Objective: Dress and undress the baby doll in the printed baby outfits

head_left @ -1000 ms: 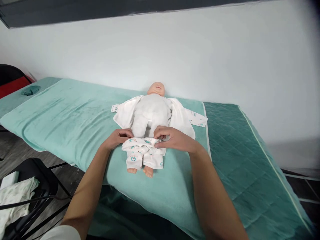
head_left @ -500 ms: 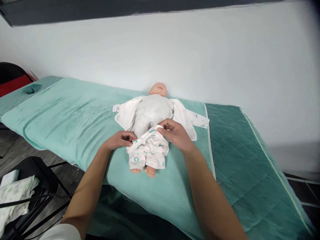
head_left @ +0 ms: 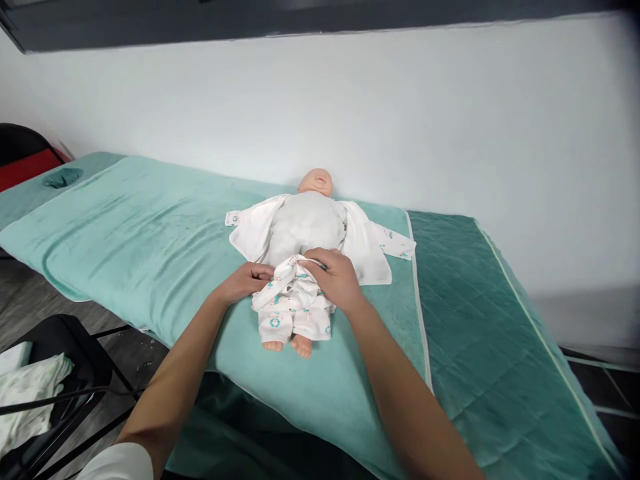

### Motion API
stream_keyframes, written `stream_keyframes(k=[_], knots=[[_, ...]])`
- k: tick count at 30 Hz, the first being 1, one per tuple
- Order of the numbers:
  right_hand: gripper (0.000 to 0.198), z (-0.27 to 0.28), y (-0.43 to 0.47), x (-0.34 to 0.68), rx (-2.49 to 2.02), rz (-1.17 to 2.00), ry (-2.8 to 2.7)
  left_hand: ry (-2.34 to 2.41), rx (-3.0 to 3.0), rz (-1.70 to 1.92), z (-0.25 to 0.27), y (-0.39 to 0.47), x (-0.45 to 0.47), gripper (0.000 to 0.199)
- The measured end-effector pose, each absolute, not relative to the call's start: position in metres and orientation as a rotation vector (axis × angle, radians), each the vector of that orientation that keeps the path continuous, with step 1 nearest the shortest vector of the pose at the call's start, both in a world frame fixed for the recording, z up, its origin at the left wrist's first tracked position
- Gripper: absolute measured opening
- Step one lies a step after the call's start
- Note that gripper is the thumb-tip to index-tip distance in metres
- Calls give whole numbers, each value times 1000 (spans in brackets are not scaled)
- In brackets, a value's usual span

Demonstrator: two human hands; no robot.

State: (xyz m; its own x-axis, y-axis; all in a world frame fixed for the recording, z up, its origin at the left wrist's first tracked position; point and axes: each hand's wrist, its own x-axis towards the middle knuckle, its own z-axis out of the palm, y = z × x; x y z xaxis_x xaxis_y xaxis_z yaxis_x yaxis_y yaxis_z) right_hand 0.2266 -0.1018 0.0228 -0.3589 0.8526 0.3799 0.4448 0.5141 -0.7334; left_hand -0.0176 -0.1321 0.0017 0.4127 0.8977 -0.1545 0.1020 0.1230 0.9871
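Observation:
A baby doll (head_left: 307, 223) lies on its back, head toward the wall and feet toward me. Its white jacket (head_left: 367, 250) is spread open, with the sleeves out to both sides. Patterned white baby pants (head_left: 295, 303) cover its legs, and the bare feet stick out of the cuffs. My left hand (head_left: 246, 280) is closed on the left edge of the waistband. My right hand (head_left: 333, 273) pinches the waistband near the middle front, fingers curled over the cloth. The doll's hips are partly hidden by the bunched fabric and my hands.
A light green cover (head_left: 125, 220) lies over the long bed, with a darker quilted cover (head_left: 490, 320) at the right. The white wall (head_left: 320, 107) runs behind. At the lower left, a black chair (head_left: 83, 347) holds a folded patterned cloth (head_left: 35, 393).
My right hand has moved left and slightly down along the waistband, drawing it toward the doll's middle. My left hand stays at the left edge of the pants.

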Motion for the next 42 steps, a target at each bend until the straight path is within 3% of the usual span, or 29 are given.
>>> stream_keyframes(k=[4, 11, 19, 28, 34, 42], knots=[[20, 20, -95, 233, -1031, 656, -2020, 993, 1307, 775, -4, -133, -24, 40], [24, 21, -87, 252, -1038, 1036, -1690, 1124, 1312, 1346, 5, -119, -10, 36], [34, 10, -73, 268, -1030, 1321, -1340, 1148, 1371, 1357, 29, -71, 3, 33], [37, -1, -59, 277, -896, 1376, -1005, 1127, 1372, 1510, 22, -13, 6, 29], [41, -24, -45, 266, -1009, 1065, -1140, 1238, 1450, 1484, 3, -5, 13, 27], [18, -26, -43, 262, -1401, 668, -1434, 1221, 1500, 1126, -3, -15, -8, 31]])
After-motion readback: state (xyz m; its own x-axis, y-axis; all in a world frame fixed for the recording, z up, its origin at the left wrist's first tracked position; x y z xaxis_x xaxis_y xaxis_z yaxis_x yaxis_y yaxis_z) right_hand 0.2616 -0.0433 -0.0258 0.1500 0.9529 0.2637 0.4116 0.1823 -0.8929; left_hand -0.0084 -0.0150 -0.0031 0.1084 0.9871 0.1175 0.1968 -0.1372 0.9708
